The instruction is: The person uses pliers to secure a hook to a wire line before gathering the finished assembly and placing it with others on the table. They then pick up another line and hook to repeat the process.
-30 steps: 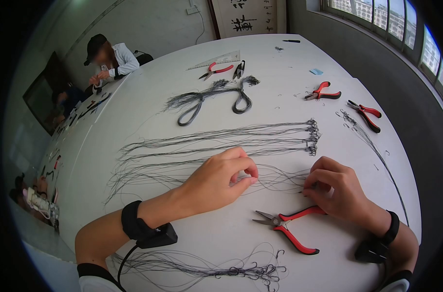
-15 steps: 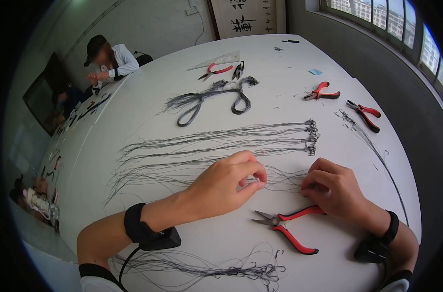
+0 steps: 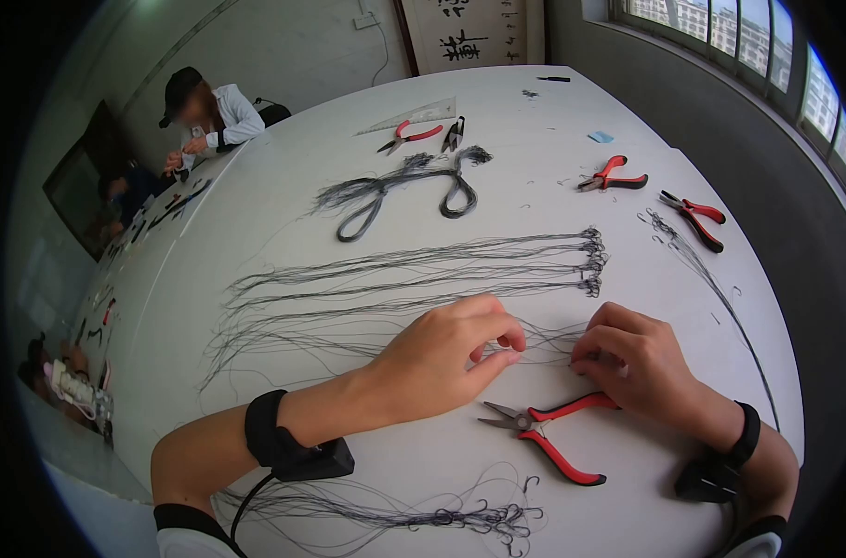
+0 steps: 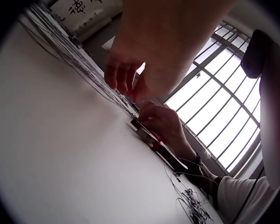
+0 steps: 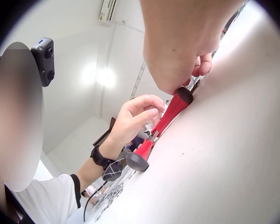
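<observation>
Near the front edge of the white table (image 3: 284, 158), 1 dark line strand (image 3: 551, 346) was held low, stretched between 2 hands. It was pinched between thumb and forefinger of the left hand (image 3: 446, 358), and its other end was gripped under the curled fingers of the right hand (image 3: 641, 367), seemingly to keep it apart from the loose hooked lines (image 3: 423, 270) beyond. Just beside the right hand, red-handled pliers (image 3: 546, 432) were laid, likely for easy reach. Compared with 1 second before, the left hand had been slid along the strand toward the right, and the gap was narrowed.
</observation>
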`<state>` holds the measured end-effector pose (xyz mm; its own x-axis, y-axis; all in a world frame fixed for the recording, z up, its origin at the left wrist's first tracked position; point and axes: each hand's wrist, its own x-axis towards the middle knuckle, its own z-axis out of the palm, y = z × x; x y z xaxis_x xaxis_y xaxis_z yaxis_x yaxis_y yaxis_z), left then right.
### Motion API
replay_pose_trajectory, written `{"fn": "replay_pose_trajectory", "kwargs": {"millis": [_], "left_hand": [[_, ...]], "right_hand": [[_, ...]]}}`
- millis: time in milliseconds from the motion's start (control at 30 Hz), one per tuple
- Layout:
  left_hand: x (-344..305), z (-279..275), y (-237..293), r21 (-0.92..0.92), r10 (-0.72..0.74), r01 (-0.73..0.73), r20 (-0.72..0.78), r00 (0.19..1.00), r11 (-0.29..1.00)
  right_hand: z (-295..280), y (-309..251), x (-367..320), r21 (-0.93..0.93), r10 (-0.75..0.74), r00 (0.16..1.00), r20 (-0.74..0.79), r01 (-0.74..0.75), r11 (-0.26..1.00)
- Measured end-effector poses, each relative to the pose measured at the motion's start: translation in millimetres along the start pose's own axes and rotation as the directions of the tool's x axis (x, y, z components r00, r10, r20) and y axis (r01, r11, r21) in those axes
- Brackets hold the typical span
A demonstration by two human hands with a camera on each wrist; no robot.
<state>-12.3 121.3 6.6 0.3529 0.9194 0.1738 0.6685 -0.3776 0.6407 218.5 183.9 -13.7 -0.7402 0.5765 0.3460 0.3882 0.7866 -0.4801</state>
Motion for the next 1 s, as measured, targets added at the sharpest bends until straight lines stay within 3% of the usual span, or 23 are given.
{"fn": "replay_pose_trajectory", "kwargs": {"millis": [200,367,433,533,567,633,767,1000], "left_hand": [[3.9,6.3,4.9,-0.022,0.043,-0.043,-0.01,0.999,0.999],[8.0,7.7,7.5,0.001,0.117,-0.117,0.001,0.993,0.993],[11.0,2.3,8.7,0.011,0.128,-0.128,-0.003,0.992,0.992],[12.5,-21.6,19.2,-0.048,-0.054,0.057,0.048,0.997,0.997],[11.0,-28.1,19.3,-0.046,-0.054,0.056,0.05,0.997,0.997],[5.8,-40.4,18.2,-0.279,-0.215,0.211,0.016,0.976,0.937],[-13.7,-67.6,14.8,-0.32,-0.274,0.254,-0.017,0.962,0.913],[-69.4,-103.6,15.8,-0.258,-0.441,0.404,-0.106,0.891,0.878]], "right_hand": [[-1.2,-3.7,0.7,0.062,0.023,1.0,-0.006,-0.023,0.998],[-1.3,-7.0,3.2,0.124,-0.133,0.97,-0.202,0.161,0.979],[-0.9,-6.6,2.2,0.142,-0.094,0.974,-0.207,0.125,0.982],[-0.4,-5.0,0.6,0.152,-0.042,0.972,-0.229,0.078,0.985],[0.2,-4.4,0.5,0.144,-0.031,0.969,-0.244,0.068,0.987],[1.4,-3.1,-0.3,0.151,-0.004,0.966,-0.258,0.045,0.988],[2.9,-1.2,-1.6,0.16,0.059,0.963,-0.263,-0.017,0.987],[4.3,-3.5,1.3,0.142,0.026,0.972,-0.233,0.008,0.99]]}}
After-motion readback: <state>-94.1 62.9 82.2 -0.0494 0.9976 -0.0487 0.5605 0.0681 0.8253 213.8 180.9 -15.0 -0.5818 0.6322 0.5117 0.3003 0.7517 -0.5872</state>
